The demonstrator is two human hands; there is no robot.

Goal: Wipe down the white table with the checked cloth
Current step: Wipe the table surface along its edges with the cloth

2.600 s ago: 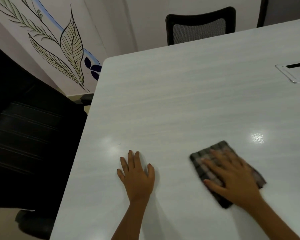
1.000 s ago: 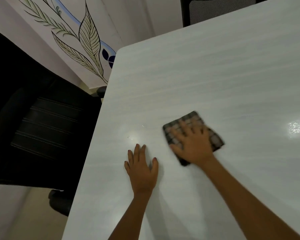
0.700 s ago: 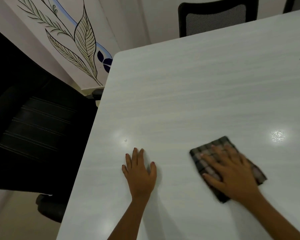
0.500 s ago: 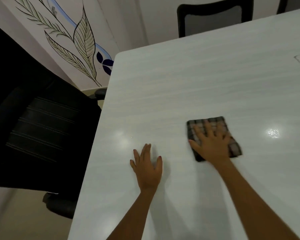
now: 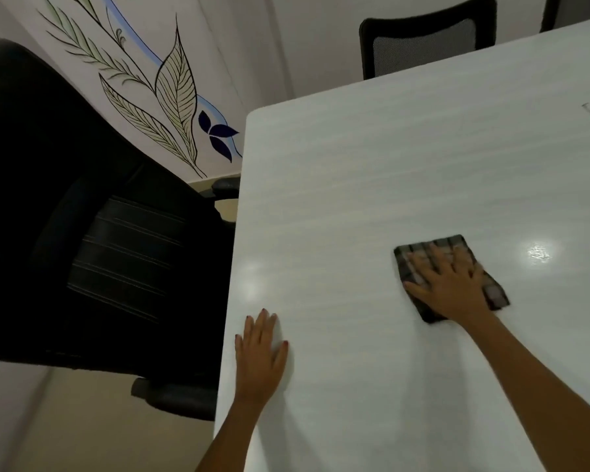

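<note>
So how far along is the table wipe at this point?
Done: hard to say; the white table shows no streaks or dirt marking wiped parts. In hand: the right hand presses flat on the checked cloth in the near part, while the left hand rests flat by the left edge. Left: probably the wide far stretch toward the mesh chair, which the cloth is well short of.

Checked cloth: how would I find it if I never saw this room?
Find the white table. On it, the right hand presses flat on the checked cloth. It is the only dark, patterned thing there; the left hand rests on bare table.
</note>
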